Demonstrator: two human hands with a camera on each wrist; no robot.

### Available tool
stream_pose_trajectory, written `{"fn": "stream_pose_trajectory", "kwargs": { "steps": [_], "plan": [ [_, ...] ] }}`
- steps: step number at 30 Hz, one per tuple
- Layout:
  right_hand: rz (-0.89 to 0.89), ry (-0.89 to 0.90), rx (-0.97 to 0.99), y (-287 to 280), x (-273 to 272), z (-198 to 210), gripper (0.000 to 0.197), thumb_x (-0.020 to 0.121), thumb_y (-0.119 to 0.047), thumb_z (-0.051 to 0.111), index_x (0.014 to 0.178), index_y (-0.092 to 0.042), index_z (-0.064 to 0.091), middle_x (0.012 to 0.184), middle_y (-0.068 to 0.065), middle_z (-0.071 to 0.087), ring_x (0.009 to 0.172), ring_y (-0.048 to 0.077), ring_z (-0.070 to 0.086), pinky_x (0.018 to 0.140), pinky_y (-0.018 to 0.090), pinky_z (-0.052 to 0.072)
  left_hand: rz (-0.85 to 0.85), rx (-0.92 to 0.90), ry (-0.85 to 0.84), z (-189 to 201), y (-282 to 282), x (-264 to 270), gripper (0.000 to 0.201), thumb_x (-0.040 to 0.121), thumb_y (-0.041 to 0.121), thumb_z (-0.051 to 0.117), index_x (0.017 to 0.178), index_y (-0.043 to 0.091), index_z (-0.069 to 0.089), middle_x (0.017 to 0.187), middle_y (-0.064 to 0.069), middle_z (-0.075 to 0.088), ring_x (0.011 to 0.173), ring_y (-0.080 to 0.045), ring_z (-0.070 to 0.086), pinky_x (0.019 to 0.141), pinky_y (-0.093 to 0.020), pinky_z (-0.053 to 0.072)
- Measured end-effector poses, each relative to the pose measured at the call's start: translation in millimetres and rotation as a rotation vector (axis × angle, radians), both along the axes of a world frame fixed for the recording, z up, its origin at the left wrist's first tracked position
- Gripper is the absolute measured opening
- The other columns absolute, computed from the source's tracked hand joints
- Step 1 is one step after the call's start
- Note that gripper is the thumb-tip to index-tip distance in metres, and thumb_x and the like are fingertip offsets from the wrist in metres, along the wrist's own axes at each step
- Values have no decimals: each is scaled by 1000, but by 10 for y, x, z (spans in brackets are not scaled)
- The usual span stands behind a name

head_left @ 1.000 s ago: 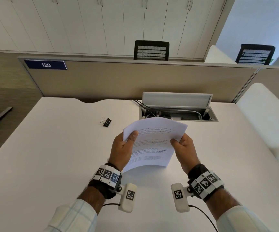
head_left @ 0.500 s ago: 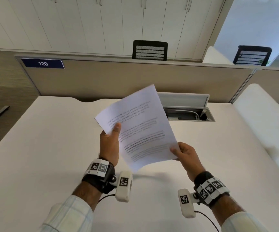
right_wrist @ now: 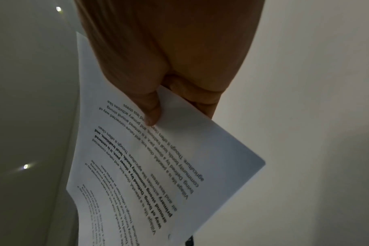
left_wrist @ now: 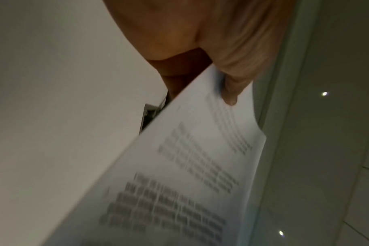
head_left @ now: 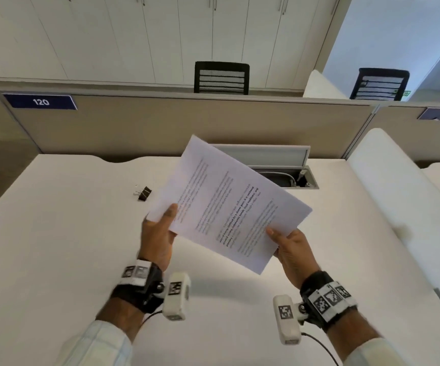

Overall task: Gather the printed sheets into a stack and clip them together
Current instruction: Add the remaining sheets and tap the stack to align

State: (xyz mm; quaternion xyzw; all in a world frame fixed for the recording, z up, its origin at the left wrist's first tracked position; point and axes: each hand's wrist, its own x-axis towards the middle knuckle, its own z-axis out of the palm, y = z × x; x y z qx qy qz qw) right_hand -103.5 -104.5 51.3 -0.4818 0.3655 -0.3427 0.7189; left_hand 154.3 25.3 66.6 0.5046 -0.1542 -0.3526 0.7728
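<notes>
A stack of white printed sheets (head_left: 221, 204) is held tilted in the air above the white desk (head_left: 55, 247). My left hand (head_left: 161, 233) pinches its left corner, thumb on top of the paper. My right hand (head_left: 290, 244) pinches the near right edge, thumb on the text. The left wrist view shows the sheets (left_wrist: 179, 174) blurred under my thumb; the right wrist view shows the sheets (right_wrist: 158, 166) pinched between thumb and fingers. A black binder clip (head_left: 144, 192) lies on the desk to the left of the sheets, apart from both hands.
An open cable hatch (head_left: 279, 167) with a raised lid sits at the desk's far edge behind the sheets. A beige partition (head_left: 187, 122) closes the back. A white rounded divider (head_left: 398, 196) runs along the right side.
The sheets have turned clockwise between both hands, from upright to lying diagonally, long side running down to the right. The binder clip, hidden half a second ago, shows again.
</notes>
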Motion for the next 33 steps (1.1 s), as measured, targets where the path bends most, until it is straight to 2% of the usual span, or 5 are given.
{"fn": "stream_pose_trajectory", "kwargs": {
  "steps": [4, 7, 13, 23, 33],
  "plan": [
    [-30, 131, -93, -227, -280, -18, 22, 100, 0, 56, 118, -3, 68, 121, 24, 72, 114, 49, 66, 97, 61, 57, -326, 196, -213, 0, 30, 289, 62, 65, 52, 85, 115, 18, 72, 116, -11, 76, 107, -30, 73, 82, -31, 62],
    [-33, 222, -178, -325, -336, -52, 23, 101, -1, 55, 108, -14, 73, 110, 15, 76, 107, 42, 69, 95, 58, 58, -425, 351, -357, -72, -87, 210, 34, 85, 31, 77, 114, 16, 72, 111, -7, 78, 104, -30, 74, 90, -45, 61],
    [-58, 238, -224, -403, -240, -162, 24, 101, -4, 57, 112, -17, 74, 111, 15, 75, 108, 37, 69, 95, 50, 59, -251, 401, -412, -295, -234, -141, 8, 91, 20, 71, 95, 26, 70, 105, -4, 75, 101, -25, 69, 93, -42, 55],
    [0, 209, -121, -397, -190, -358, 28, 80, -7, 63, 108, -4, 69, 98, 14, 72, 92, 23, 69, 73, 29, 60, -174, 452, -268, -648, -209, -217, 10, 87, 14, 76, 91, 23, 73, 89, 7, 78, 95, -23, 73, 84, -37, 57],
    [-25, 221, -142, -467, -202, -287, 31, 93, 11, 55, 107, -13, 68, 101, 14, 73, 94, 24, 70, 77, 32, 58, -186, 418, -246, -654, -207, -169, 8, 85, 21, 78, 92, 21, 77, 91, -2, 80, 92, -27, 74, 83, -43, 60]
  ]
}}
